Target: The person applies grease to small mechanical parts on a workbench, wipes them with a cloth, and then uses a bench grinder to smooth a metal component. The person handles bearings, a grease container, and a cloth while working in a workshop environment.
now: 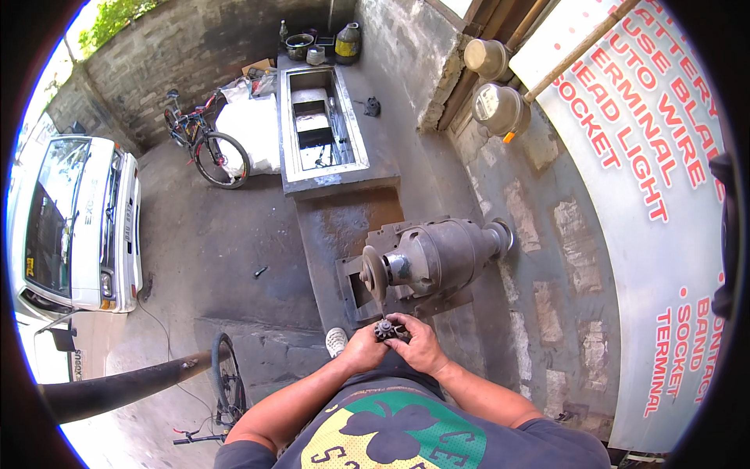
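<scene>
Close in front of my body, both hands hold a small dark metal gear (383, 329) with teeth around its rim. My left hand (364, 350) is closed on its left side. The fingers and thumb of my right hand (423, 343) grip it from the right. Part of the gear is hidden by the fingers. Just beyond it stands the round wheel (376, 270) of a large grey motor (447, 255), lying on its side on a stand. I cannot tell whether the gear touches the wheel's lower edge.
Past the motor is a concrete counter with a metal-framed basin (349, 152). A bicycle (209, 148) leans near white sacks (251, 129). A white vehicle (82, 223) stands left, near a dark pole (133, 385) and another bicycle wheel (228, 374). A signboard (637, 258) lines the right wall.
</scene>
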